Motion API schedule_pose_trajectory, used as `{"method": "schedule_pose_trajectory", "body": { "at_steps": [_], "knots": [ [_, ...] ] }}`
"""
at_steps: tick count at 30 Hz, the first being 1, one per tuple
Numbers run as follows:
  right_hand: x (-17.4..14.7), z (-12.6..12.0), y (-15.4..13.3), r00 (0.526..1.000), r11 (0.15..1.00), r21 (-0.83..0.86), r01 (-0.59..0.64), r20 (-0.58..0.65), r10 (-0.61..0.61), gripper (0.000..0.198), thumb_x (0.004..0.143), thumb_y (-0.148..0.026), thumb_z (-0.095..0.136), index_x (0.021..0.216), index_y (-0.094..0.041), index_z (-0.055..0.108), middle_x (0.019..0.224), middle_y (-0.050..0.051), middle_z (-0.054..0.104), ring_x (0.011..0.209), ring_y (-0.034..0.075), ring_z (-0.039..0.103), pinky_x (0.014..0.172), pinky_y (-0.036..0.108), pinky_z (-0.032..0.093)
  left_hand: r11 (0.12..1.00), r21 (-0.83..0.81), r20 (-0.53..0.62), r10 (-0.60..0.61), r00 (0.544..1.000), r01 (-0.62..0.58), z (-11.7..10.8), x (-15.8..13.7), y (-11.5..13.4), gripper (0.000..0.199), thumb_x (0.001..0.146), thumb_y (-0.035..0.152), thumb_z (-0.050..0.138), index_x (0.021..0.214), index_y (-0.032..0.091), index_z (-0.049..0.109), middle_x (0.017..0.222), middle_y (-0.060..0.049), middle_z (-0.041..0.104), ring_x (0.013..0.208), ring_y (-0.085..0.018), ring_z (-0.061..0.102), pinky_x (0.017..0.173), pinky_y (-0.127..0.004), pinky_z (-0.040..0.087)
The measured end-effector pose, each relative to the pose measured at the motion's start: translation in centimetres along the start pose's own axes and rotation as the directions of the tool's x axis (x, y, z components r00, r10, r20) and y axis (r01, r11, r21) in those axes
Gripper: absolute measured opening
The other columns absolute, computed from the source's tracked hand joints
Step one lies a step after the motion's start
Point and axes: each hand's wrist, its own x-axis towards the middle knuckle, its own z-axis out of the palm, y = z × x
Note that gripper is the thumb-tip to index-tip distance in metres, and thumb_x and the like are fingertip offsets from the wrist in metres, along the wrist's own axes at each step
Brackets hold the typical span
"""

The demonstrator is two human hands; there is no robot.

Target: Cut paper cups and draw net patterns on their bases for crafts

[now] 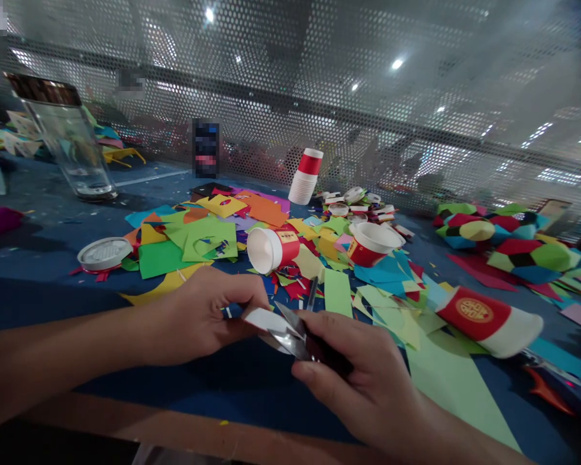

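Observation:
Near the table's front edge, my left hand (208, 313) pinches a small white piece (266, 321), seemingly cut from a paper cup. My right hand (363, 371) grips a pair of scissors (295, 342) by dark handles. The parted blades point left, one on each side of the white piece. Just beyond my hands a red and white paper cup (274, 250) lies on its side with its mouth toward the left. A cut-down cup (374, 243) stands to its right. Another paper cup (487, 321) lies tipped over at the right.
Colourful paper scraps (201, 239) cover the middle of the blue table. Stacked cups (306, 177) stand behind them, beside a pile of cut cup pieces (358, 201). A glass bottle (68, 142) is at left, a perforated metal screen (271, 97) behind, and patchwork paper balls (532, 255) at right.

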Motion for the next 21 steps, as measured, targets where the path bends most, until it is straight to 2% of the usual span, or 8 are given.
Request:
{"method": "schedule_pose_trajectory", "body": {
  "at_steps": [2,4,13,18,21],
  "knots": [
    [-0.02,-0.03,-0.07,1.000,1.000,0.022,-0.022,0.008,0.022,0.021,0.093,-0.034,0.063,0.081,-0.017,0.065,0.064,-0.003,0.055,0.054,0.010,0.045,0.050,0.021,0.035,0.986,0.155,0.021,0.065,0.998,-0.067,0.19,-0.03,0.03,0.022,0.088,0.044,0.069,0.083,0.023,0.073,0.078,-0.001,0.074,0.067,-0.017,0.063,0.060,-0.027,0.043],
    [-0.06,-0.10,-0.13,0.999,0.998,0.038,-0.045,0.018,0.044,0.022,0.093,-0.034,0.063,0.079,-0.018,0.064,0.064,-0.003,0.054,0.054,0.010,0.044,0.050,0.022,0.034,0.976,0.203,0.026,0.081,0.996,-0.085,0.28,-0.05,0.09,0.027,0.090,0.047,0.066,0.082,0.022,0.071,0.076,-0.001,0.073,0.065,-0.016,0.062,0.058,-0.026,0.043],
    [0.12,-0.05,-0.35,0.988,0.974,0.173,-0.147,0.063,0.138,0.019,0.090,-0.032,0.065,0.079,-0.017,0.066,0.063,-0.004,0.050,0.055,0.009,0.040,0.048,0.020,0.032,0.991,0.131,0.031,0.036,0.999,-0.040,0.37,0.31,0.48,0.023,0.087,0.036,0.068,0.075,0.017,0.063,0.072,-0.001,0.069,0.065,-0.014,0.059,0.058,-0.023,0.043],
    [0.21,-0.06,-0.28,0.985,0.974,0.152,-0.168,0.059,0.161,0.026,0.093,-0.031,0.059,0.074,-0.016,0.066,0.060,-0.003,0.049,0.054,0.009,0.039,0.048,0.021,0.031,0.996,0.083,0.024,0.040,0.999,-0.042,0.40,0.36,0.65,0.023,0.087,0.034,0.069,0.073,0.017,0.062,0.067,0.003,0.064,0.061,-0.010,0.054,0.054,-0.019,0.039],
    [0.35,-0.03,-0.11,0.987,0.972,0.172,-0.162,0.049,0.155,0.023,0.092,-0.031,0.060,0.078,-0.016,0.069,0.061,-0.003,0.048,0.055,0.010,0.039,0.049,0.022,0.031,0.998,0.055,0.012,0.043,0.999,-0.044,0.36,0.39,0.64,0.024,0.086,0.034,0.071,0.073,0.017,0.061,0.066,0.004,0.062,0.060,-0.009,0.052,0.054,-0.018,0.038]
  ]
}}
